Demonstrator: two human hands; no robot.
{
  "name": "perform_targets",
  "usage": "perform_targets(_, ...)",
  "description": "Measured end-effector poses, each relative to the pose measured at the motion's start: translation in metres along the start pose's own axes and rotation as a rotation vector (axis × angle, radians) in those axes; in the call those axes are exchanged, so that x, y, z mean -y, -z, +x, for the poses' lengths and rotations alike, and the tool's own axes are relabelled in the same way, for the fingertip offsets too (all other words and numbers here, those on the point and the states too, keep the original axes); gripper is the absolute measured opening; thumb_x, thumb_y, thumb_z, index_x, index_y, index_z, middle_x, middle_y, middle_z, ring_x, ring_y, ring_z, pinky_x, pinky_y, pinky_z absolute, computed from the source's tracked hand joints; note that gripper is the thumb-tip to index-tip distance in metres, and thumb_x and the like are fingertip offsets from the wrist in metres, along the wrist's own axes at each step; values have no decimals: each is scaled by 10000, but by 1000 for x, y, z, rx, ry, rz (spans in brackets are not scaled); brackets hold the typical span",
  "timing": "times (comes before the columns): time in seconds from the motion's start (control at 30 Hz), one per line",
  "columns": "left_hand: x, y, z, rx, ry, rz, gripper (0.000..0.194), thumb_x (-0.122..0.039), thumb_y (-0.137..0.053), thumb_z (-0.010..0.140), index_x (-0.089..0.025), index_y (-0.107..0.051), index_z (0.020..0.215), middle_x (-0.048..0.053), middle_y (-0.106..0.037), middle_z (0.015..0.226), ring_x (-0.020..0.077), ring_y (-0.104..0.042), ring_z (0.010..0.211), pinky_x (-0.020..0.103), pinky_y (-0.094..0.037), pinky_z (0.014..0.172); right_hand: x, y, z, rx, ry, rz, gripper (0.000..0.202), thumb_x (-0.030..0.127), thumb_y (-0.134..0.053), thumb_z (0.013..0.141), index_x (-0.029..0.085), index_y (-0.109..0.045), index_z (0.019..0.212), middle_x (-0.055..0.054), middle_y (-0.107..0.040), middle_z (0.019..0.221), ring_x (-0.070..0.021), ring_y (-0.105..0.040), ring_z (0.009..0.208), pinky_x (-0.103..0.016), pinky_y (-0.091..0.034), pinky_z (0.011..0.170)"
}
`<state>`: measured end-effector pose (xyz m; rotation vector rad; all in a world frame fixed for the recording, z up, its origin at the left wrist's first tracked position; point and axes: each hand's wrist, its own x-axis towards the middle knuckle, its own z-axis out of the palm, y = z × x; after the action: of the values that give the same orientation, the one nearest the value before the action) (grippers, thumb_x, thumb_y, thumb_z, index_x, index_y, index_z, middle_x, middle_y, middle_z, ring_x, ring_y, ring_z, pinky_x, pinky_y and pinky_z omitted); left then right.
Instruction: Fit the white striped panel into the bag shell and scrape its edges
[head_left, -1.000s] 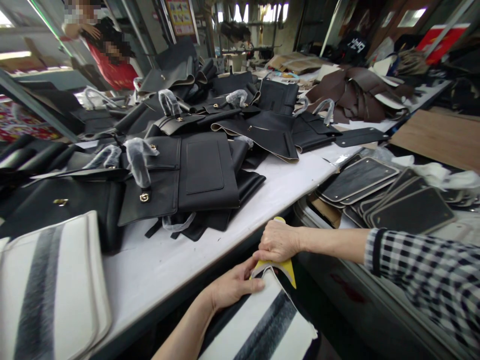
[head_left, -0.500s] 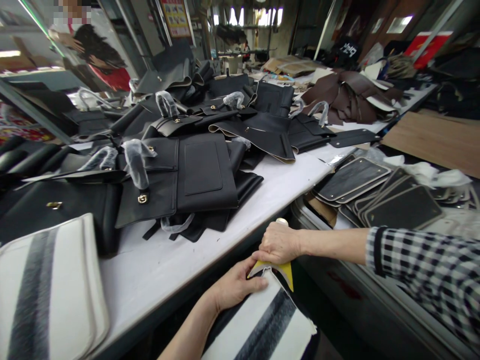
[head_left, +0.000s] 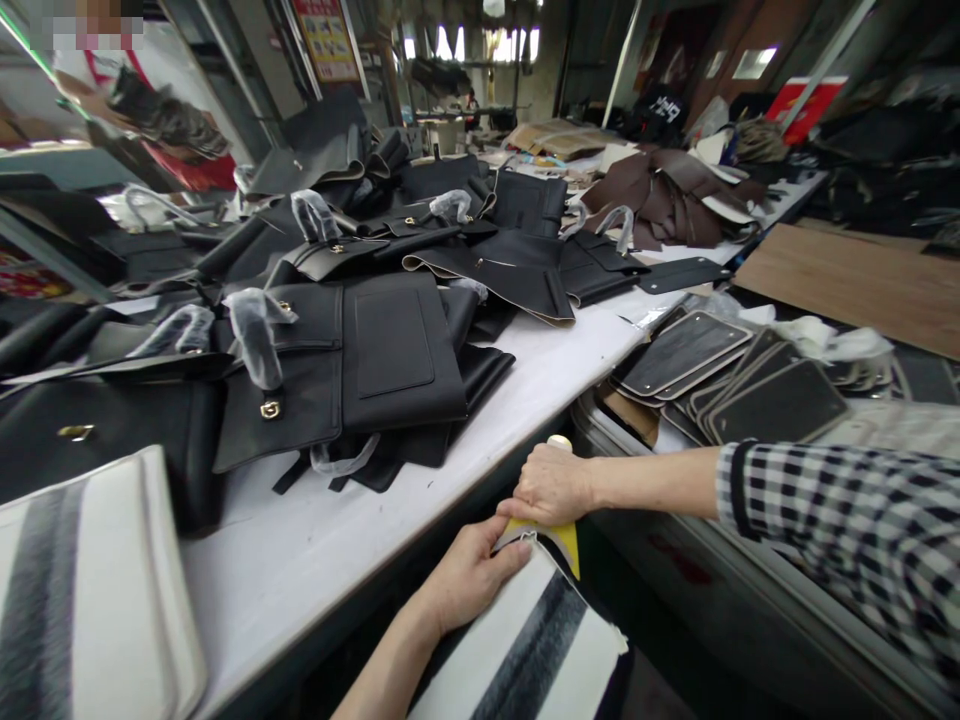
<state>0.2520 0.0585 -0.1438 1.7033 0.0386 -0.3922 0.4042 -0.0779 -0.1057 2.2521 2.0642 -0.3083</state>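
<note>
The right hand (head_left: pixel 553 485) is closed around a yellow tool (head_left: pixel 568 550), and the left hand (head_left: pixel 466 572) grips the edge of a striped white piece (head_left: pixel 529 645) right beside it, thumb on top, in front of the long white table (head_left: pixel 300 570). Black bags (head_left: pixel 390 350) lie heaped on the table, with brown pieces (head_left: pixel 660 200) farther back. Flat dark pieces (head_left: pixel 776 400) lie on the right, near a wooden board (head_left: pixel 847 290), and a person (head_left: pixel 112 75) stands far left.

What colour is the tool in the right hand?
The tool is yellow where it flares out below the right hand, seen in the head view.
</note>
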Motion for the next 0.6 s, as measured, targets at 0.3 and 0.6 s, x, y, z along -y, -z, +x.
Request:
perform_targets(0.3, -11, 1, -1, -27, -54, 106, 399, -477, -505, 923, -139, -662, 1066, 32, -651, 921, 203, -536, 821, 297, -419, 775, 3, -6, -4, 17, -76, 38, 666, 460, -245, 1021, 185, -770, 717, -115, -732, 687, -245, -707, 677, -296, -342, 563)
perform_targets(0.6, -16, -1, -2, -48, -40, 250, 336, -442, -478, 936, -147, -635, 975, -19, -565, 755, 139, -430, 671, 262, -341, 633, 12, -12, -10, 8, -187, 45, 734, 472, -178, 1023, 164, -773, 723, -148, -727, 694, -303, -720, 702, -335, -381, 576)
